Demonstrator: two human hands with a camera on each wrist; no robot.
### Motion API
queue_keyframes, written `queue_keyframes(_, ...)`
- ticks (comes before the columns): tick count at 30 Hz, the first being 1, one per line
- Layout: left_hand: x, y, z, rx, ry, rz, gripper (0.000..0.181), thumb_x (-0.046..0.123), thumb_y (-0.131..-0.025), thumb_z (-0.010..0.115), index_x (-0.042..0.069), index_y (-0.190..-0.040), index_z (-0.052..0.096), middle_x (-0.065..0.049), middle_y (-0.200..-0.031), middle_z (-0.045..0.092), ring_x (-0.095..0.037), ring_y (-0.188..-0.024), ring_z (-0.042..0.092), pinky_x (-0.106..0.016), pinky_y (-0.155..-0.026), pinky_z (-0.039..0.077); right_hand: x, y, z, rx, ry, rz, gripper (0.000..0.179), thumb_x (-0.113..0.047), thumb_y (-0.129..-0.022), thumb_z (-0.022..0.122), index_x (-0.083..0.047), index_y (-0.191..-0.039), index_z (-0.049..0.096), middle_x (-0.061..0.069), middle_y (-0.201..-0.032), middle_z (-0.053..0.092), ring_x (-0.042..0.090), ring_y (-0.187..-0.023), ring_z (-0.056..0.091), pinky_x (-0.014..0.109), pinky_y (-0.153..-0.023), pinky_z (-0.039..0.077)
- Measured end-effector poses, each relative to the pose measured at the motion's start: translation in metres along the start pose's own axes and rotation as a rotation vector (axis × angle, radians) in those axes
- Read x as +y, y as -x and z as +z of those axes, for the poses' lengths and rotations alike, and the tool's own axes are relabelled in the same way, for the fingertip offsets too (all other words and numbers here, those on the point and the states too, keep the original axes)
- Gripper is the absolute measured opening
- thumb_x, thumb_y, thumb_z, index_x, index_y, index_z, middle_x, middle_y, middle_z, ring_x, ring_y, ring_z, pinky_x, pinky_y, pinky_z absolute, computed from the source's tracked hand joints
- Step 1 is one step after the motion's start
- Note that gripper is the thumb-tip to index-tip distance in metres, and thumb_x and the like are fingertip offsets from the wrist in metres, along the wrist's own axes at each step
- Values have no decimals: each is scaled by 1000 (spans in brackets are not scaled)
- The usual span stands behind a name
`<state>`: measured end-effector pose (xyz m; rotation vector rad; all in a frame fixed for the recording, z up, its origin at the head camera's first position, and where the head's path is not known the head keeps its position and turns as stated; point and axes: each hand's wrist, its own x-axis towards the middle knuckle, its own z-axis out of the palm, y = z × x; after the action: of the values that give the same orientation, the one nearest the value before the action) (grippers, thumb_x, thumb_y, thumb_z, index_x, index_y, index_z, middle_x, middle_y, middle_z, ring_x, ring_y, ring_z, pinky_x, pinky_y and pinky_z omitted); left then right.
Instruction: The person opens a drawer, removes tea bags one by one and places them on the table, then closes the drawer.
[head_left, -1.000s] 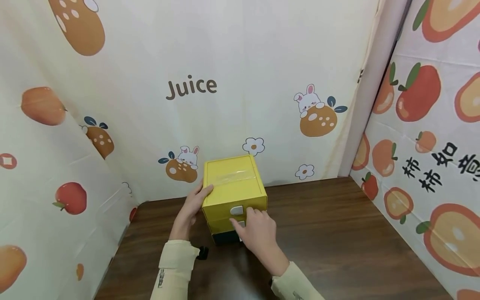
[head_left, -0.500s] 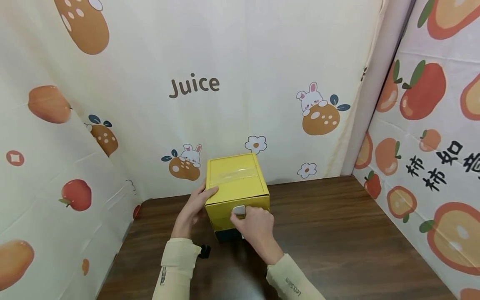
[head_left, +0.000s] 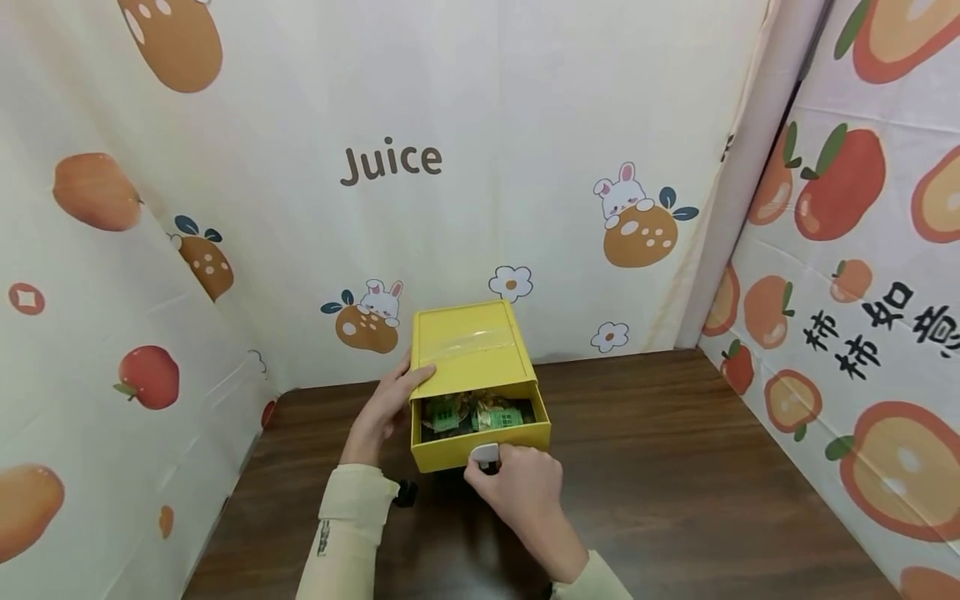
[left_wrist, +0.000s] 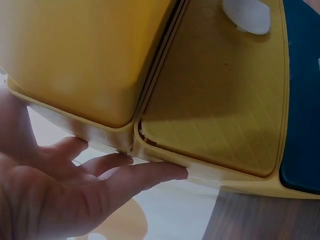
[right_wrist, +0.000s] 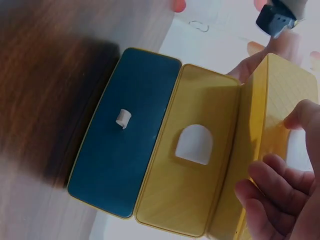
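A yellow drawer box [head_left: 468,342] stands on the table, its top drawer [head_left: 442,456] pulled out toward me. Inside the drawer lie shiny wrapped packets [head_left: 498,417] with green labels. My right hand [head_left: 521,483] holds the white handle [head_left: 484,453] of that drawer between thumb and fingers. At the box's left side my left hand [head_left: 382,417] steadies it, thumb on the top edge and fingers extended along the side wall. Below, the yellow middle drawer [right_wrist: 200,110] and the dark teal bottom drawer [right_wrist: 135,100] are closed, as the right wrist view shows.
The brown wooden table [head_left: 675,467] extends around the box. A white printed curtain [head_left: 525,125] hangs just behind it, with fruit-patterned sheets at the left and right. Clear tape [head_left: 472,343] runs across the box top.
The top drawer has come out toward me with my right hand on its handle, showing the packets inside. My left hand has stayed at the box's left side.
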<state>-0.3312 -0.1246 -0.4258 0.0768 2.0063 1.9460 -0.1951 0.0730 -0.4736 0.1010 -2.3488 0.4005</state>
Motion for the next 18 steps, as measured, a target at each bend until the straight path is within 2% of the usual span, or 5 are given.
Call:
queue_keyframes(5, 1, 2, -2, -12, 7, -3, 75, 49, -90, 66, 53, -149, 19, -19, -113, 60, -34, -96, 65, -52, -74, 54, -4, 12, -8, -5, -11, 9, 52, -45, -70, 70, -25, -46, 29, -12, -42, 19, 5, -36, 18, 23, -35, 13)
queue_keyframes(13, 2, 0, -4, 1, -4, -17, 75, 51, -90, 65, 56, -149, 19, -19, -110, 61, -32, -91, 67, -53, -71, 54, -3, 20, -8, 10, -32, -18, 55, -47, -72, 75, -25, -48, 31, -12, -44, 23, 5, -36, 20, 23, -35, 17)
queue_keyframes(15, 1, 0, -3, 3, -19, -3, 75, 51, -90, 63, 54, -150, 18, -19, -110, 61, -32, -91, 67, -52, -71, 55, -2, 22, -10, -68, -28, -1, 58, -56, -75, 73, -25, -48, 33, -12, -43, 26, 6, -36, 23, 24, -35, 19)
queue_keyframes(18, 0, 1, -3, 0, -24, 1, 75, 51, -91, 63, 54, -150, 18, -19, -110, 61, -32, -90, 67, -52, -69, 55, -2, 25, -25, -305, -65, 32, 60, -72, -80, 60, -26, -48, 39, -15, -43, 29, 6, -38, 28, 26, -36, 24)
